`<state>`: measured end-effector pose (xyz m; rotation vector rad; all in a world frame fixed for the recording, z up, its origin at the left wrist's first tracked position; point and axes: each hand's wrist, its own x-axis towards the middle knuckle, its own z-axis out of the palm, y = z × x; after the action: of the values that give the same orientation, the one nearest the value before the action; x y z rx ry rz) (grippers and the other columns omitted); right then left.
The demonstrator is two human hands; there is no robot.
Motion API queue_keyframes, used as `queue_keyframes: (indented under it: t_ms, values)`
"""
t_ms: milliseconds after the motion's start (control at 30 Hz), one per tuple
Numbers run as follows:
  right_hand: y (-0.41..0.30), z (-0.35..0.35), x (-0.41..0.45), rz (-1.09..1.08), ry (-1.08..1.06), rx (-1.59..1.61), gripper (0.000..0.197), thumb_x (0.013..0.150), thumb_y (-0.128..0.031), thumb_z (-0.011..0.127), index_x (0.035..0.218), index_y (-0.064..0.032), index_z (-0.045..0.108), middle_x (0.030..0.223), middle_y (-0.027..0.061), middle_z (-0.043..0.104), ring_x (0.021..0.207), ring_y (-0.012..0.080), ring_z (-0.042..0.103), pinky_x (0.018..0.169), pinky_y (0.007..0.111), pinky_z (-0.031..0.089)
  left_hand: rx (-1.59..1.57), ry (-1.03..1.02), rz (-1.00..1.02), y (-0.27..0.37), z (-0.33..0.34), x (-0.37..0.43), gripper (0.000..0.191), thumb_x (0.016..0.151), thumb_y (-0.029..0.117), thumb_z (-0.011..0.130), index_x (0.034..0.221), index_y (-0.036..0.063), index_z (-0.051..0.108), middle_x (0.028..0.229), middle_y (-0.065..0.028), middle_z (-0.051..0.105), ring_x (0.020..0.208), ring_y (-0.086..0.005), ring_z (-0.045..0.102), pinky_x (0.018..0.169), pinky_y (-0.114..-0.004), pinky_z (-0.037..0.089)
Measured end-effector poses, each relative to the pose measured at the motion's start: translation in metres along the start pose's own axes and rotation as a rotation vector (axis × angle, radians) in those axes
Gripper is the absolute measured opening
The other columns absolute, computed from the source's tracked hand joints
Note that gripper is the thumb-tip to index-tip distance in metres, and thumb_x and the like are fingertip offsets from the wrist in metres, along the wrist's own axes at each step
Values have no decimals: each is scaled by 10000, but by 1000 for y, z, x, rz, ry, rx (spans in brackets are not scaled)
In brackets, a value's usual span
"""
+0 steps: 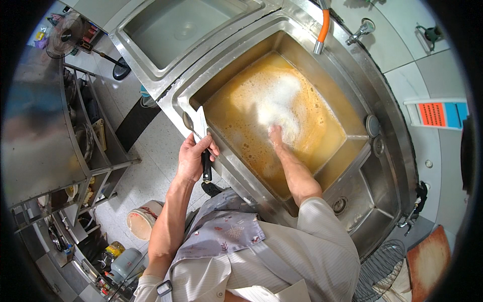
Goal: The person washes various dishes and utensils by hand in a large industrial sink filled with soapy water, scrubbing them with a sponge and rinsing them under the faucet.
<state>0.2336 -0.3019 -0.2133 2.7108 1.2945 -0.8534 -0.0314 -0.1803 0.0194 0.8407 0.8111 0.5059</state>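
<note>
My left hand (196,153) grips a knife (206,166) and a metal spoon (188,121) together, above the sink's near left rim. The knife has a black handle, and its blade points away from me. My right hand (276,135) reaches into the large stainless-steel sink basin (320,75), its fingers hidden under white foam (281,98). Cloudy orange-brown water (245,145) with bubbles fills much of the basin. Whether that hand holds anything beneath the surface I cannot tell.
A second basin (162,37) adjoins on the far left, a smaller one with a drain (339,205) on the right. An orange faucet spout (323,28) overhangs the main basin. Behind my left arm are a bucket (141,222) and metal shelving (102,143); a wire basket (381,264) stands at right.
</note>
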Motion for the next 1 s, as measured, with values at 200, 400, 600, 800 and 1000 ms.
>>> queue_keyframes:
  t_ms: [200,400,600,800,1000]
  values:
    - [6,-6,1,-6,-1,-13,362,1000,-153,463,1275,56,574,1030,205,657,913,310,630,847,431,514,2,-9,8,0,0,0,98,995,97,590,1063,28,578,747,-57,643,632,-146,635,532,-240,470]
    - [7,-12,4,-12,-4,-39,353,997,-149,475,1263,54,587,998,201,678,878,306,653,823,425,536,16,-27,10,1,-1,0,100,998,98,582,1069,28,576,748,-59,643,631,-142,633,531,-241,468]
    - [-2,-29,-4,-19,-22,1,344,994,-145,486,1252,52,599,966,198,699,844,303,675,799,420,557,24,-50,16,1,-5,0,98,1000,103,580,1065,30,571,751,-59,643,626,-138,630,528,-236,466]
    - [-15,-76,-10,150,80,1185,210,973,-165,571,804,-51,617,618,41,587,459,132,469,432,331,463,7,-31,13,-1,-6,1,88,1002,107,577,1053,37,569,753,-57,644,613,-136,623,524,-234,469]
    - [-40,-209,-41,-158,-7,1489,334,944,-274,671,710,-151,467,551,-41,428,433,66,379,384,228,290,-24,-71,23,-4,-8,5,90,1005,124,586,1038,43,565,751,-51,646,623,-136,632,527,-240,470]
